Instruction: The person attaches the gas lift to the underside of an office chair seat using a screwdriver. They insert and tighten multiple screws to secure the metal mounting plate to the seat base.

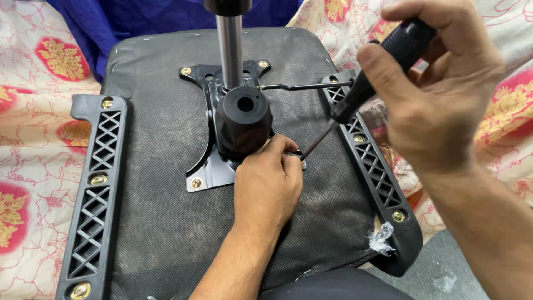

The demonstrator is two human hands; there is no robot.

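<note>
An upturned office chair seat (pixel 161 222) lies before me, its underside covered in dusty black fabric. A black metal mechanism plate (pixel 206 172) with a round knob (pixel 244 119) and a chrome gas cylinder (pixel 230 50) is fixed to its middle by brass screws. My right hand (pixel 438 94) grips a screwdriver (pixel 383 66) by its black handle, the shaft slanting down to the plate's near right corner. My left hand (pixel 269 180) rests on that corner, fingertips at the screwdriver tip; the screw there is hidden.
Black lattice armrest brackets are screwed along the left edge (pixel 94 189) and right edge (pixel 372 161) of the seat. A thin metal lever (pixel 305 86) juts right from the mechanism. White stuffing (pixel 381 240) shows at the near right corner. Floral cloth (pixel 33 139) and blue fabric (pixel 139 16) surround the seat.
</note>
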